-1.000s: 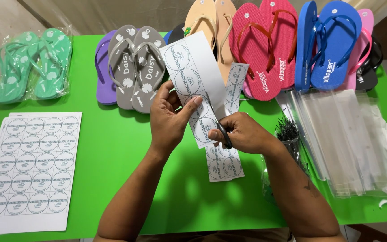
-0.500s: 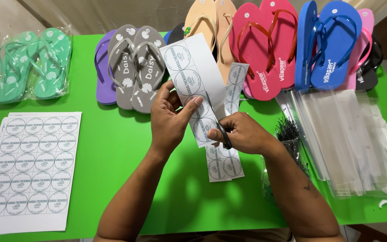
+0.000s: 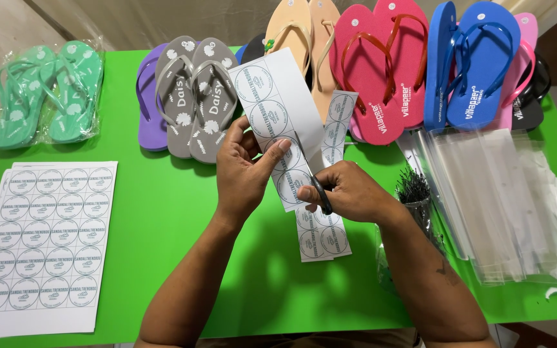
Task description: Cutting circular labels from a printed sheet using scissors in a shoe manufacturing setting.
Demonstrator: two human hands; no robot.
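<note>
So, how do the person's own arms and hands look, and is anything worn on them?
Both forearms are bare: no sleeves, gloves, watch or rings show. The left hand has short nails. The right hand joins a forearm with a small dark mark, perhaps a tattoo.

The scene is bright and evenly lit, with soft light that seems to come from above. On the green table (image 3: pixel 162 212) a dim, soft-edged shadow lies under the forearms, toward 6 o'clock. The clear plastic bags (image 3: pixel 491 200) at 3 o'clock show pale glare, and the wrapped green sandals (image 3: pixel 43 90) at 10 o'clock shine a little. Focus is sharp across the frame. The table edge bends slightly near the corners.
</note>
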